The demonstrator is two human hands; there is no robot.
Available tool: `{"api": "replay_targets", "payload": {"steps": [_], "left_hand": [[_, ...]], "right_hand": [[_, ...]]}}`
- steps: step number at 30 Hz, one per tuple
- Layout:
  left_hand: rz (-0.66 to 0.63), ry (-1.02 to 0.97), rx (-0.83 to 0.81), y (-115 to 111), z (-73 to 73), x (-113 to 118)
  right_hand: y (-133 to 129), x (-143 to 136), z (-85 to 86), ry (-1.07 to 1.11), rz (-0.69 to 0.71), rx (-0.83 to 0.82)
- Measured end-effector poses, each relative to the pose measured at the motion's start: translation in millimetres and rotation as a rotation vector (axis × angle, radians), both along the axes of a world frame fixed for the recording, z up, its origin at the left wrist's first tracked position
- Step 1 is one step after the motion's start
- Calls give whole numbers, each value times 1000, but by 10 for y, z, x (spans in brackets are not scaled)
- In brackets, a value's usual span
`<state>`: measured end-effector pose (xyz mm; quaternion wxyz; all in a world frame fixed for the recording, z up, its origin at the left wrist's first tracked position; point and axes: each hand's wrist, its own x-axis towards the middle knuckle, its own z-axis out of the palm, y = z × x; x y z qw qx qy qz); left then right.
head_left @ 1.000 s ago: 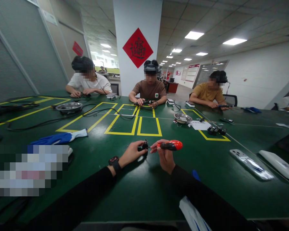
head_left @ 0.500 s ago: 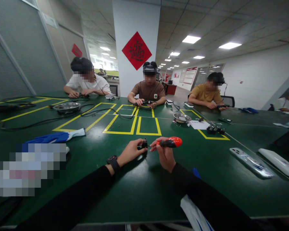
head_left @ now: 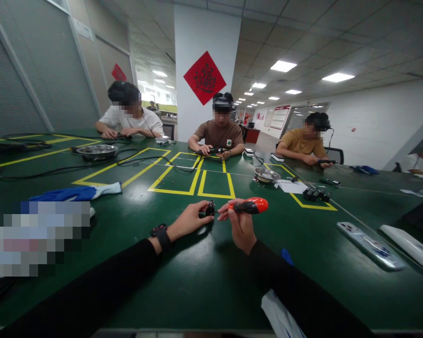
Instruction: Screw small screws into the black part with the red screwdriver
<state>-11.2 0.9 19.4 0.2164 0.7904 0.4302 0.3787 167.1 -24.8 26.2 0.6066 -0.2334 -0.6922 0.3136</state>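
left hand: here it is out over the green table, thumb and fingers clamped on a small black part, watch strapped on the wrist
part: upright in that pinch, shiny narrow end on top; resting on the table or just above it, cannot tell which
right hand: facing it across a small gap, thumb and fingers closed on a screwdriver at the front of its handle
screwdriver: red and black, lying nearly level, butt out to the right, front end aimed at the part; whether the tip touches is too small to tell
glove: blue and white, flat on the table, well over to the left
phone: off to the right, lying flat, a white case just beside it
bowl: metal, beyond the right hand, with paper beside it and black blocks clustered near the paper
tape: yellow outlines on the table, ahead of both hands
far side: three people seated, one in white, one in brown in the middle, one in yellow, heads bent over their own hands
pillar: white, behind the middle person, a red diamond sign up on it
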Motion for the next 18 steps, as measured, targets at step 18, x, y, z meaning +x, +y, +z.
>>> {"api": "replay_targets", "payload": {"steps": [18], "left_hand": [[-40, 21, -1, 56, -91, -29]], "right_hand": [[3, -6, 13, 30, 17, -44]]}}
